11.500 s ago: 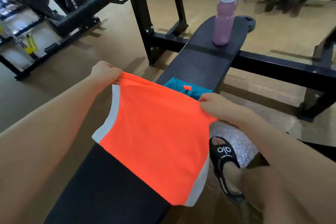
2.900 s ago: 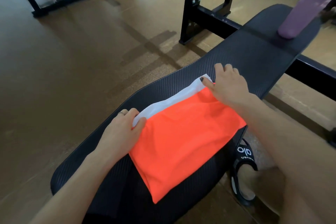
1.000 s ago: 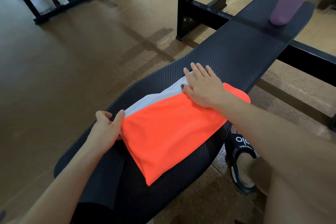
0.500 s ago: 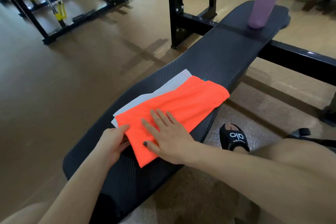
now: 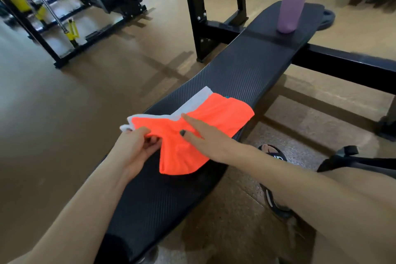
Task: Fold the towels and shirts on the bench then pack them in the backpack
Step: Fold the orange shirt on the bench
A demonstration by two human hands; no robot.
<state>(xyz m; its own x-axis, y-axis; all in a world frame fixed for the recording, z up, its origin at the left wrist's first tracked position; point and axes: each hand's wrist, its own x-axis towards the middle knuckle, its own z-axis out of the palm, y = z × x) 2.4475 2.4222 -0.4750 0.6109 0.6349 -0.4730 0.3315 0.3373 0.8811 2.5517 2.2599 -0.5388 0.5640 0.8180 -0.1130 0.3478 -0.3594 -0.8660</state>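
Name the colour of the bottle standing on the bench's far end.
Purple plastic bottle, clearest in the head view.

An orange shirt with a white band along its far edge lies partly folded across the black padded bench. Its near-left edge is lifted off the pad, pinched in the left hand, while the right hand lies flat on its middle. A sliver of teal cloth peeks out beyond the right hand's fingertips.
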